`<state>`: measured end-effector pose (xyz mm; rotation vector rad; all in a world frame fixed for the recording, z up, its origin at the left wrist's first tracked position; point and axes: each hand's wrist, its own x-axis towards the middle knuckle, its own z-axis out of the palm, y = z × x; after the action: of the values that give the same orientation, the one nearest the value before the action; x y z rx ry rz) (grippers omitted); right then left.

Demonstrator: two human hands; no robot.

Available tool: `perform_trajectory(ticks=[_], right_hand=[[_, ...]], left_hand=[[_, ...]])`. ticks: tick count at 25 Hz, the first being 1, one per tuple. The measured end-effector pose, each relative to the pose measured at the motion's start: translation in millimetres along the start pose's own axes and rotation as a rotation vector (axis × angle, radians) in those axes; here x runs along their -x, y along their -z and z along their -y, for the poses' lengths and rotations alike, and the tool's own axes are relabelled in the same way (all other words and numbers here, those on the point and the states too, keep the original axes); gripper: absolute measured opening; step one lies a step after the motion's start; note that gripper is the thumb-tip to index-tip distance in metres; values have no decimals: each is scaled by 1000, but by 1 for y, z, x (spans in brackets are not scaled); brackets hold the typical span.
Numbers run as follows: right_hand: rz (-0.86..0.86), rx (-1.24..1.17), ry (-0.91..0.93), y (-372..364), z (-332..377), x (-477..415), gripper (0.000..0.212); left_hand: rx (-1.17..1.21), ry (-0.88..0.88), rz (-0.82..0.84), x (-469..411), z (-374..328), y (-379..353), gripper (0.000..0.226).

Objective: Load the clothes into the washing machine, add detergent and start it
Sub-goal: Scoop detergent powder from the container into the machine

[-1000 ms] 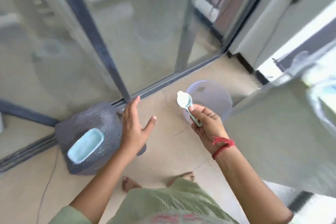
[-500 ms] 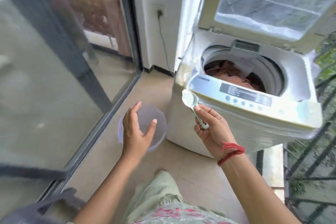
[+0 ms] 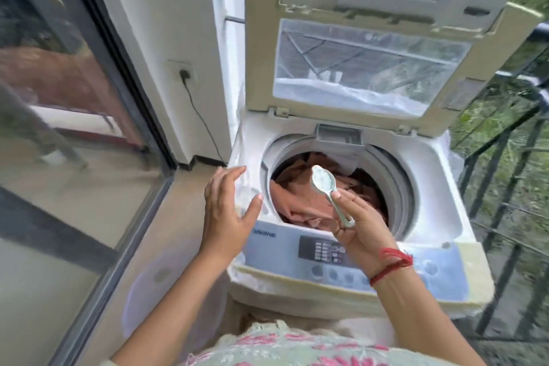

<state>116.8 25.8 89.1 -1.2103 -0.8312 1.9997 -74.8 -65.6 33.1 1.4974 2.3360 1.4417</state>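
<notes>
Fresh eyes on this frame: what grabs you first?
The right hand holds a pale green spoon of white powder over the open drum, where rust-brown clothes lie. Behind, the washing machine's lid stands raised; the left hand hovers open by the left rim.

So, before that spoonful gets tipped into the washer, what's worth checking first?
1. The lid is raised out of the way: ok.
2. The clothes are already in the drum: ok.
3. The spoon carries powder and sits above the drum opening: ok.
4. The right hand pinches the spoon handle: ok.
5. The left hand is open, left of the opening: ok.
6. The control panel is switched on: cannot tell.
</notes>
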Motion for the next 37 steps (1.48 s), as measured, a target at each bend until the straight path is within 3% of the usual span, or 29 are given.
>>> perform_trajectory(ticks=[8,13,15,18,20,23,26,30,33,37], right_hand=[[-143,-56,45,20,51,-108,19],[-256,28,50,33,76,-159,7],[-270,79,64,40,81,-176,6],[-279,157,76,48,79,-199,8],[-289,208,105,51,76,-212,8],[-295,307,205,52,71,-229,10],[-316,372,359,55,63,-241,11],[-342,459,454,59,54,-254,9],[-367,615,552,60,51,-257,10],[-391,810,707,58,59,-254,5]], left_hand=[[-1,-93,227,-81,6,-90,51],[13,-44,274,-113,11,-131,44],[52,113,314,-121,18,-154,40],[304,642,357,-139,25,-185,61],[367,820,375,-148,25,-198,65],[429,912,398,-157,24,-216,47],[552,1043,444,-161,19,-229,61],[730,1165,401,-162,10,-243,29],[764,1191,306,-160,10,-249,21],[792,1181,305,-157,14,-249,28]])
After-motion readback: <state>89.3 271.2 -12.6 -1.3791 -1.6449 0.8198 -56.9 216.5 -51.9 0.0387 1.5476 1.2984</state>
